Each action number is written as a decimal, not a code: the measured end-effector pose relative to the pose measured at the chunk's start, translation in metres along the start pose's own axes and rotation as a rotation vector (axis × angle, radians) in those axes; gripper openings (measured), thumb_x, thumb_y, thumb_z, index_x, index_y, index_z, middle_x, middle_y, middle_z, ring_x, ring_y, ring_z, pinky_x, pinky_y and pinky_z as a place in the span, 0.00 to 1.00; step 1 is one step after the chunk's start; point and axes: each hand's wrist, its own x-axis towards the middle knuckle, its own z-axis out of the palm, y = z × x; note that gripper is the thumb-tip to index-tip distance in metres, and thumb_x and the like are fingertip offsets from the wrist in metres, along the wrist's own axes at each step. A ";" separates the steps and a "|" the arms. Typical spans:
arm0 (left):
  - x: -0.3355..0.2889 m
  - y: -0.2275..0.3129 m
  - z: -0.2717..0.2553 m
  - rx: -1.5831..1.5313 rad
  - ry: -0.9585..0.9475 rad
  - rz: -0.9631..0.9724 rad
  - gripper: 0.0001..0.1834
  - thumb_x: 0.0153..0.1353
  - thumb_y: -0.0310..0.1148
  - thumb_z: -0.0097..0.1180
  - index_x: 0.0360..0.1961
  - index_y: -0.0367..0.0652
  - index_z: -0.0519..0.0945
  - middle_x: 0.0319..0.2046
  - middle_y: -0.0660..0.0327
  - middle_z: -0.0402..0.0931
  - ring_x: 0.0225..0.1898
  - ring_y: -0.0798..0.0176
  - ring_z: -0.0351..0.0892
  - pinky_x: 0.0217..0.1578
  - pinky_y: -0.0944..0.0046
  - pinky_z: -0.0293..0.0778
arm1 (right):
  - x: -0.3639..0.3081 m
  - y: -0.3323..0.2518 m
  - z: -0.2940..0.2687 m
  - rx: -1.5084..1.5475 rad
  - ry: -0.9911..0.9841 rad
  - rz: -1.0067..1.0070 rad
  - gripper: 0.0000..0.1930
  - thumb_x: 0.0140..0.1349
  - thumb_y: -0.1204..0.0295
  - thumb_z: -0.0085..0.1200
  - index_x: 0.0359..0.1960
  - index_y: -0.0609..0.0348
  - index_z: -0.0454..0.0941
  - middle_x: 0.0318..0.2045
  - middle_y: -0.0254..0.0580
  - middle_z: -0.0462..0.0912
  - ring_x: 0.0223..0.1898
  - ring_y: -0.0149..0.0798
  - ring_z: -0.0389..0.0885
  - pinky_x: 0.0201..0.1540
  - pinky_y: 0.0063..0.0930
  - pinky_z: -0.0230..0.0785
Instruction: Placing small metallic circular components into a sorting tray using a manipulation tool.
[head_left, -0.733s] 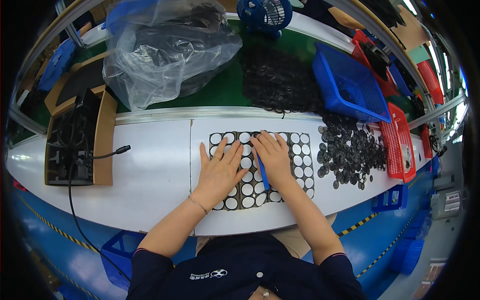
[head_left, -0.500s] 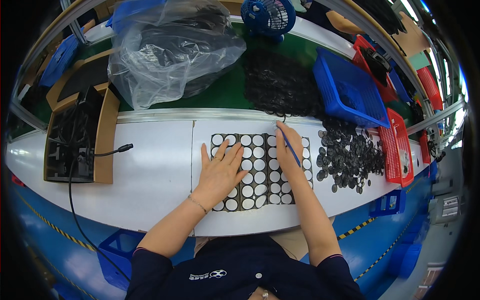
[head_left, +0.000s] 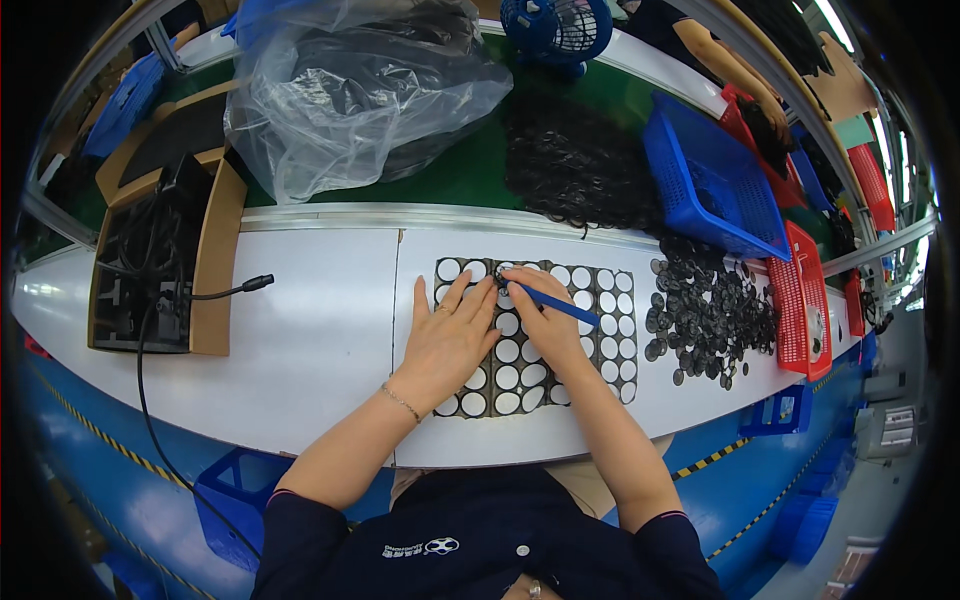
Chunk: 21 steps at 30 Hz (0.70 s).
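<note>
A dark sheet bearing rows of round white discs lies on the white table in front of me. My left hand rests flat on its left part, fingers spread. My right hand pinches a slim blue pen-shaped tool, which slants across the sheet beside my left fingertips. By the tool's far end is a small dark piece, partly hidden by fingers; I cannot tell whether the tool grips it. Farther off, a heap of shiny black thin parts lies on the green surface.
Many small black discs are scattered at right, near a blue basket and a red basket. A cardboard box with cables stands left. A clear plastic bag and blue fan sit behind. Another person's arm shows far right.
My right hand with the blue tool has moved from the sheet's far edge, by the black heap, leftward and nearer to my left fingertips. The left hand stays flat on the sheet.
</note>
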 end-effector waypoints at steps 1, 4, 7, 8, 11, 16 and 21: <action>0.000 0.000 0.000 0.001 -0.001 -0.001 0.29 0.66 0.43 0.59 0.64 0.39 0.75 0.67 0.60 0.70 0.71 0.54 0.63 0.67 0.26 0.50 | 0.000 0.000 0.000 -0.001 -0.004 -0.001 0.09 0.66 0.71 0.57 0.43 0.62 0.85 0.43 0.49 0.87 0.49 0.51 0.83 0.54 0.42 0.73; 0.000 0.000 0.001 0.001 -0.004 -0.003 0.29 0.66 0.43 0.59 0.64 0.39 0.75 0.67 0.60 0.70 0.71 0.54 0.63 0.67 0.26 0.50 | 0.000 0.000 -0.001 -0.004 -0.013 -0.006 0.09 0.66 0.71 0.57 0.43 0.62 0.85 0.43 0.49 0.87 0.49 0.52 0.83 0.54 0.42 0.73; 0.000 0.000 0.000 0.002 -0.012 -0.005 0.29 0.66 0.43 0.59 0.65 0.39 0.74 0.67 0.60 0.70 0.71 0.54 0.63 0.67 0.26 0.49 | 0.001 -0.001 -0.001 0.001 -0.013 -0.009 0.09 0.67 0.71 0.57 0.43 0.62 0.85 0.43 0.49 0.87 0.49 0.52 0.83 0.54 0.42 0.72; 0.001 0.000 0.000 0.001 -0.014 -0.006 0.29 0.66 0.43 0.59 0.65 0.39 0.74 0.67 0.60 0.70 0.71 0.54 0.63 0.67 0.26 0.49 | 0.001 -0.001 -0.001 0.004 -0.009 -0.006 0.09 0.67 0.71 0.57 0.43 0.61 0.85 0.43 0.49 0.87 0.49 0.52 0.83 0.54 0.42 0.72; 0.001 0.001 -0.001 0.001 -0.017 -0.006 0.29 0.67 0.43 0.59 0.64 0.39 0.75 0.67 0.60 0.70 0.71 0.54 0.63 0.67 0.26 0.50 | -0.002 0.002 0.000 -0.040 -0.018 -0.010 0.10 0.67 0.70 0.57 0.45 0.61 0.84 0.44 0.49 0.86 0.51 0.51 0.82 0.57 0.44 0.70; 0.001 0.000 -0.001 0.023 -0.018 -0.008 0.28 0.66 0.43 0.59 0.64 0.39 0.75 0.66 0.60 0.71 0.71 0.55 0.63 0.67 0.25 0.50 | -0.003 -0.005 0.001 -0.456 -0.040 -0.331 0.13 0.66 0.72 0.56 0.50 0.61 0.81 0.48 0.48 0.85 0.57 0.50 0.79 0.63 0.49 0.65; 0.000 0.001 -0.001 0.007 0.011 -0.002 0.28 0.66 0.42 0.59 0.64 0.40 0.75 0.67 0.61 0.71 0.71 0.55 0.63 0.67 0.25 0.51 | 0.025 0.019 -0.030 -0.696 0.259 -0.340 0.14 0.65 0.75 0.57 0.51 0.65 0.80 0.47 0.52 0.84 0.54 0.53 0.80 0.63 0.48 0.65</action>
